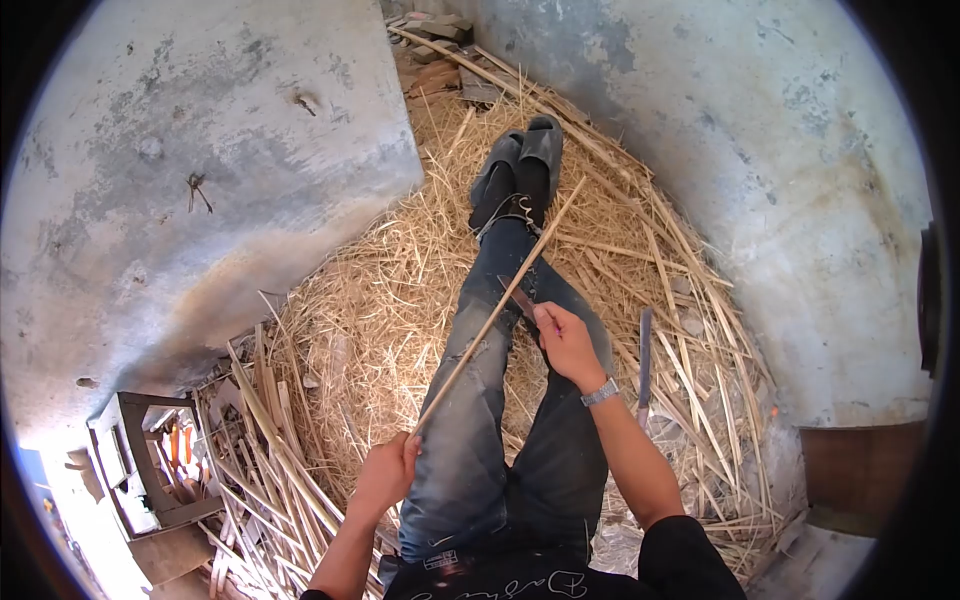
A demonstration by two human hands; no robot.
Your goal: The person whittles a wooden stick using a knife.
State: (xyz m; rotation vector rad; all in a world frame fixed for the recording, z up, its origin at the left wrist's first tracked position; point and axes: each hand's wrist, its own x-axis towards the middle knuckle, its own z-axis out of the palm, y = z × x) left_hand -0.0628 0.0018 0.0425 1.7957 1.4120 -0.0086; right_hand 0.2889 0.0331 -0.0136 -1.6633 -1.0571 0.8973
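Head view: stick (pixel 490 321) extends forward from left grip (pixel 387 477).

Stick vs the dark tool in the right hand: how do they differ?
The stick is pale, the tool dark. The stick is far longer than the tool. The left hand grips the stick's near end; the right hand holds the tool. Both are held above the legs.

Left hand (pixel 386 474) grips near end of stick (pixel 481 335), slanting over jeans (pixel 455 480). Right hand (pixel 570 348) holds knife (pixel 520 299) at it. Shavings (pixel 370 310) both sides.
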